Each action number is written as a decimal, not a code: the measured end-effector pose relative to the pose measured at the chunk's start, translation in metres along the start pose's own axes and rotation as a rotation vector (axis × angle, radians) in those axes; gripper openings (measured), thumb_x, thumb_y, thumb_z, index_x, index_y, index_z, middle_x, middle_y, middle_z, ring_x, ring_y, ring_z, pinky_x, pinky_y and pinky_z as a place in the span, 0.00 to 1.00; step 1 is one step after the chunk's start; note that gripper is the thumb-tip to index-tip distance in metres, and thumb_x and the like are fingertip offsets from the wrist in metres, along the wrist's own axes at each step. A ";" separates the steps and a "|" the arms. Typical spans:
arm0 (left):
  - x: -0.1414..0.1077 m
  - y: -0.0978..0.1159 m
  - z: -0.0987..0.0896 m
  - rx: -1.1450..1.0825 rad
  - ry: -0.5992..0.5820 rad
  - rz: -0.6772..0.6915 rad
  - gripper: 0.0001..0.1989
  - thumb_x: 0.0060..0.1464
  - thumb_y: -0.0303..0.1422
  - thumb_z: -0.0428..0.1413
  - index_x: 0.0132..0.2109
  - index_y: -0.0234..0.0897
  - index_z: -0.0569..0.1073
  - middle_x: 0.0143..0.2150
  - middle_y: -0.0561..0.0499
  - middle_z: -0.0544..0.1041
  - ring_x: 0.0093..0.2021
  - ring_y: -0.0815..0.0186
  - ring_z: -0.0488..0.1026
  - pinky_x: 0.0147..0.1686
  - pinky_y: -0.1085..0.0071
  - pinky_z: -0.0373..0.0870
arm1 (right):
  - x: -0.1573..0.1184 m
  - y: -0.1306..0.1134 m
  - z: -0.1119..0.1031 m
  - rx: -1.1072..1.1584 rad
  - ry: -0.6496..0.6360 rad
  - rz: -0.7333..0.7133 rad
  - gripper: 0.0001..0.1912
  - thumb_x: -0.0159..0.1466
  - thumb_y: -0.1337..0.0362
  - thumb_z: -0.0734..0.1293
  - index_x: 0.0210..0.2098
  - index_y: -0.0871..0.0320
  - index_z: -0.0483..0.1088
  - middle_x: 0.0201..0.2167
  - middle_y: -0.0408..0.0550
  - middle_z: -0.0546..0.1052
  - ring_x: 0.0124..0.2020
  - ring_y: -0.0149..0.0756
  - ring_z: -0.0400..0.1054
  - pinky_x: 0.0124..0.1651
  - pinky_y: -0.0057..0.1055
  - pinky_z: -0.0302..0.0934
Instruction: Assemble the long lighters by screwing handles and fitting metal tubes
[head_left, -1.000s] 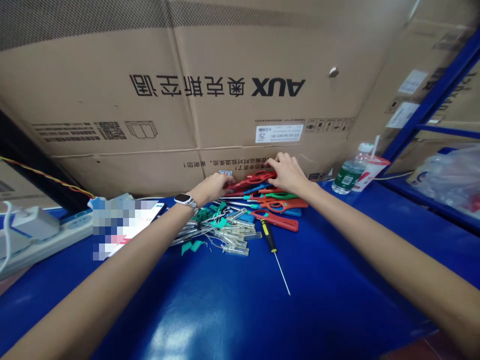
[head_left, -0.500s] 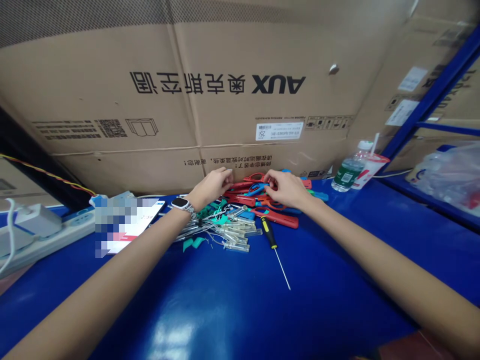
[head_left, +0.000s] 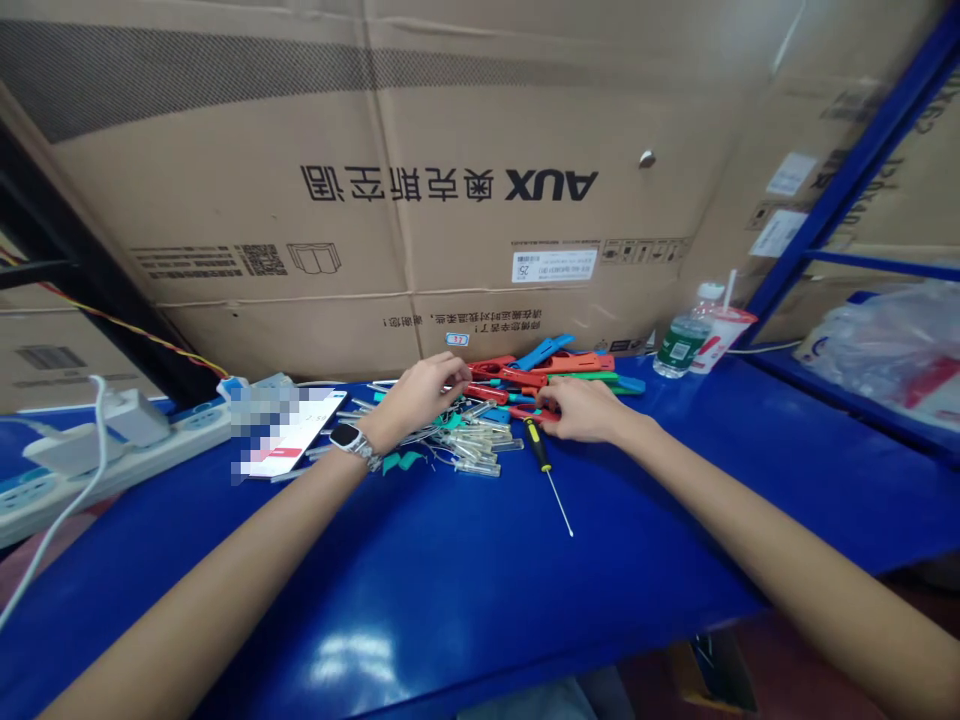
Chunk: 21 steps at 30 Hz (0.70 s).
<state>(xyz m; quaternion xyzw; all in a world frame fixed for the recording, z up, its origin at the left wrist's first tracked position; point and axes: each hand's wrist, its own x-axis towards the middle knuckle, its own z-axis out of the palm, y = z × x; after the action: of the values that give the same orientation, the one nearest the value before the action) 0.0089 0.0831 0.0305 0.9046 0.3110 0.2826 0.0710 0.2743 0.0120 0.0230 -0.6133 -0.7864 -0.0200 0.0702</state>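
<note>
My left hand, with a watch at the wrist, is closed at the left of a pile of colourful tools; whatever its fingers hold is hidden. Just right of its fingertips lies a red piece, apparently a lighter handle. My right hand has its fingers curled around a red stick lighter at the pile's front. Behind the hands are more stick lighters: a blue one and an orange-red one. Clear-handled screwdrivers lie in a heap between the hands. Before the right hand rests a black-and-yellow screwdriver.
On the blue table, a phone and a power strip lie at left. A water bottle and a cup with straw stand at right. A large cardboard box walls off the back.
My right hand has come down and towards me onto the red lighter. My left hand has lowered slightly, and a small label on the box has come into sight. The camera view has shifted.
</note>
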 end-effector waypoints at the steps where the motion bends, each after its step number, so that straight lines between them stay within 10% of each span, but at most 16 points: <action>1: -0.003 0.006 0.001 0.029 -0.020 0.008 0.06 0.64 0.30 0.52 0.42 0.37 0.75 0.42 0.47 0.76 0.40 0.61 0.73 0.40 0.65 0.67 | 0.001 -0.002 0.000 -0.039 0.008 -0.005 0.10 0.58 0.58 0.69 0.37 0.55 0.77 0.39 0.53 0.80 0.39 0.48 0.73 0.31 0.34 0.56; 13: -0.023 0.039 0.006 0.267 0.113 0.119 0.07 0.65 0.31 0.53 0.48 0.36 0.71 0.48 0.43 0.73 0.48 0.55 0.71 0.46 0.59 0.69 | -0.014 0.001 -0.002 0.069 0.280 -0.059 0.13 0.69 0.58 0.64 0.47 0.55 0.77 0.37 0.50 0.81 0.35 0.42 0.73 0.32 0.31 0.53; 21: -0.055 0.072 -0.009 0.360 0.048 0.261 0.12 0.66 0.35 0.53 0.54 0.36 0.70 0.54 0.40 0.74 0.55 0.51 0.70 0.53 0.54 0.67 | -0.044 -0.060 0.003 0.287 0.323 -0.243 0.14 0.68 0.61 0.65 0.51 0.53 0.76 0.47 0.50 0.80 0.44 0.42 0.74 0.42 0.34 0.62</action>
<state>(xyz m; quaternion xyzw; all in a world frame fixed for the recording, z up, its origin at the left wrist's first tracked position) 0.0062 -0.0080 0.0339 0.9283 0.2386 0.2506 -0.1364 0.2268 -0.0447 0.0172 -0.4869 -0.8277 -0.0143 0.2785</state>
